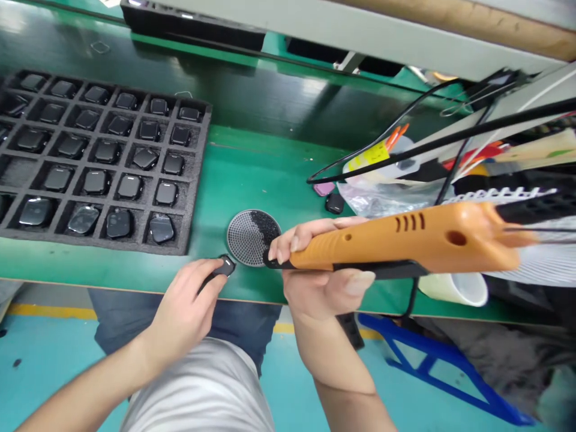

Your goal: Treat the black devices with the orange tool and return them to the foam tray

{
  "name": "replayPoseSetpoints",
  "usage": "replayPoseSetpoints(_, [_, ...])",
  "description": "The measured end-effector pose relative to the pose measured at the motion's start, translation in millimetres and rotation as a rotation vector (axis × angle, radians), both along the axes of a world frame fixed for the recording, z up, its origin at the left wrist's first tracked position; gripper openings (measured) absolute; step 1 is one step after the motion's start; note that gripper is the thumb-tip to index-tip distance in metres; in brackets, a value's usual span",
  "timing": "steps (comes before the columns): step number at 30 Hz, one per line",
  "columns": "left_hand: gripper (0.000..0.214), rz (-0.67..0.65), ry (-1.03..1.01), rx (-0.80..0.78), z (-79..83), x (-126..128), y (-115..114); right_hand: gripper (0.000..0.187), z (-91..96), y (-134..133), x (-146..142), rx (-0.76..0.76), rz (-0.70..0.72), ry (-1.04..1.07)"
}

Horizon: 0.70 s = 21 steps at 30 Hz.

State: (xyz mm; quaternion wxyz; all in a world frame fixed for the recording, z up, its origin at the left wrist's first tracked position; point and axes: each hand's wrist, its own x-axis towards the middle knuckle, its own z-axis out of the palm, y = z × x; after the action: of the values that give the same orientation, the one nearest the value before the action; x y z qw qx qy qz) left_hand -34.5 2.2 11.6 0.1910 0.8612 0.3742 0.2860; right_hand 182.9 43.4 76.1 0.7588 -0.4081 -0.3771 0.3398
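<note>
- A person's left hand [191,294], its grip pinching a small dark watch-like case [227,266] between thumb and fingers, holds the piece at the near edge of a green surface [270,162], just beside a round metal mesh disc [245,237].
- The right hand [317,288] closes around one end of an orange tool [405,240]; that wrap probably steadies its length, while the left's pinch by the edges seems to spare the case's face.
- At left, similar dark cases sit mostly one per compartment in a foam tray [153,246], presumably to keep them from rubbing.
- Another black case [334,203] lies apart, near a clear plastic bag [364,198].
- No brand is readable; the yellow label [366,157] shows marks too small to make out.
</note>
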Motion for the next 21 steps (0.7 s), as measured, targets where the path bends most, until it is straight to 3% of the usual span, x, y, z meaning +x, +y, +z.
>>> replayPoseSetpoints(5, [0.022, 0.059, 0.044, 0.068, -1.6, 10.9, 7.4, 0.053, -2.5, -1.7, -3.7, -0.060, 0.085, -0.039])
replayPoseSetpoints(12, [0.031, -0.029, -0.062, 0.039, -6.8, 10.4, 8.0, 0.049, -2.0, -5.8, -5.9, -0.068, 0.106, -0.076])
replayPoseSetpoints(21, [0.026, 0.027, -0.043, 0.006, -2.3, 12.0, 7.4, 0.042, -4.8, -9.8, -6.9, -0.034, 0.123, -0.094])
